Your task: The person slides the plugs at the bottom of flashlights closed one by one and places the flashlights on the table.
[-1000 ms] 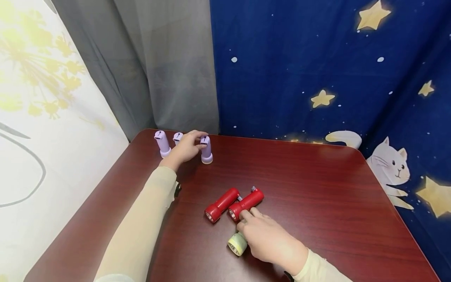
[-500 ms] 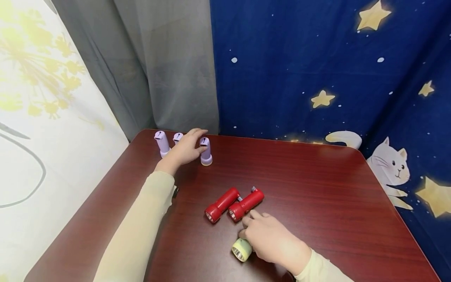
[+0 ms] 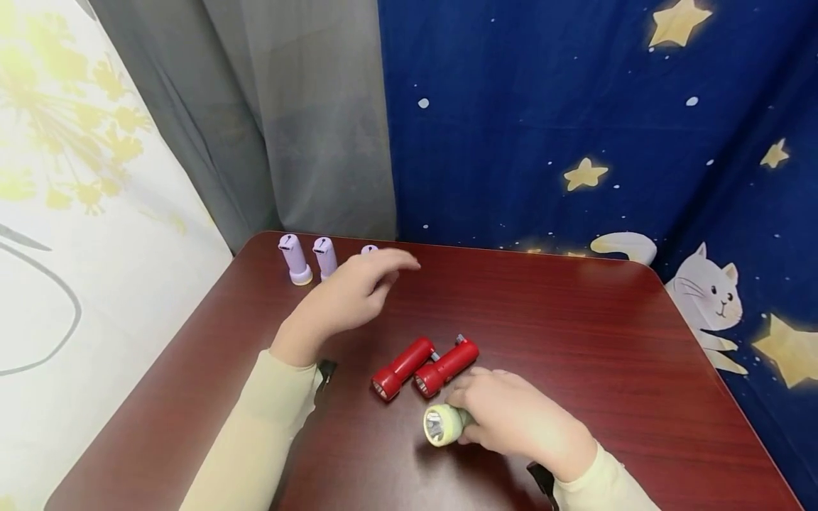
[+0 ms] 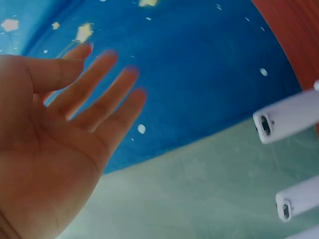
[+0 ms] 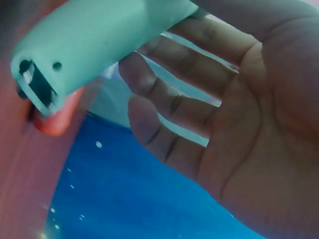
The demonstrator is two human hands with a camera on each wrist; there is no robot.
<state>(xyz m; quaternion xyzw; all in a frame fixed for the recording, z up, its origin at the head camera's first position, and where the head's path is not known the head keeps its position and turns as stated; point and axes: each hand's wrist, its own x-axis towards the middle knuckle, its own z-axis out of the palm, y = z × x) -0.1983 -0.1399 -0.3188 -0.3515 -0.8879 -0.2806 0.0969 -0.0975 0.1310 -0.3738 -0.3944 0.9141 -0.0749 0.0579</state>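
Note:
My right hand point(image 3: 520, 419) grips a pale green flashlight point(image 3: 444, 425) just off the table, its lens facing left toward me. In the right wrist view the flashlight's slotted tail end point(image 5: 40, 89) sticks out past the fingers. My left hand point(image 3: 348, 294) is in the air over the table, fingers extended and holding nothing. The left wrist view shows its bare palm point(image 4: 55, 134). Behind it stand three lilac flashlights on their heads: a left one point(image 3: 295, 260), a middle one point(image 3: 325, 257) and a right one point(image 3: 369, 249), mostly hidden by the hand.
Two red flashlights, a left one point(image 3: 402, 369) and a right one point(image 3: 446, 366), lie side by side mid-table. The dark red wooden table point(image 3: 575, 333) ends at a grey curtain point(image 3: 332, 128) and a blue star curtain point(image 3: 498, 128).
My left hand has left the right lilac flashlight and come right and nearer. My right hand has raised the green flashlight from the table, turning its lens up.

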